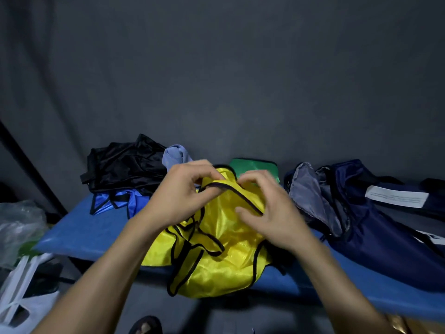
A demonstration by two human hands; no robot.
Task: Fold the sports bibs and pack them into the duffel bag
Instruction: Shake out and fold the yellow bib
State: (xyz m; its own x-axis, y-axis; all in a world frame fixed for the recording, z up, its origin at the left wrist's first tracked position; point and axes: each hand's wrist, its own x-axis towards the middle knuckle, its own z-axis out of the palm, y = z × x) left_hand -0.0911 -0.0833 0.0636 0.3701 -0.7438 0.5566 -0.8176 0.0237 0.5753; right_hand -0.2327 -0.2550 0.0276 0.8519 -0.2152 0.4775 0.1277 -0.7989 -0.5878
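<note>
Head view, folding stage. The yellow bib [216, 249] serves as my landmark: it lies crumpled on the blue table [91, 232], its lower part hanging over the near edge. My left hand [178, 196] and right hand [269, 213] meet above its upper part, each grip pinched narrow on the black-trimmed edge [231, 189] of the bib, lifting that edge clear of the rest of the cloth.

Behind and to the left of the yellow bib sit a heap of black bibs [125, 162] and, just in front of that heap, a blue bib [120, 201]. A pale lilac cloth [174, 154] shows behind my left hand. A green bib [255, 166], apparently already folded, lies directly behind the yellow one. The navy duffel bag [375, 227] lies to the right of it, its grey lining [305, 191] showing at the open mouth.

I judge the step in hand to be finding and straightening the yellow bib's edges before its first fold. The next move calls for spreading the slippery cloth flat on the table and matching the shoulder straps, which are tangled just below my hands.
</note>
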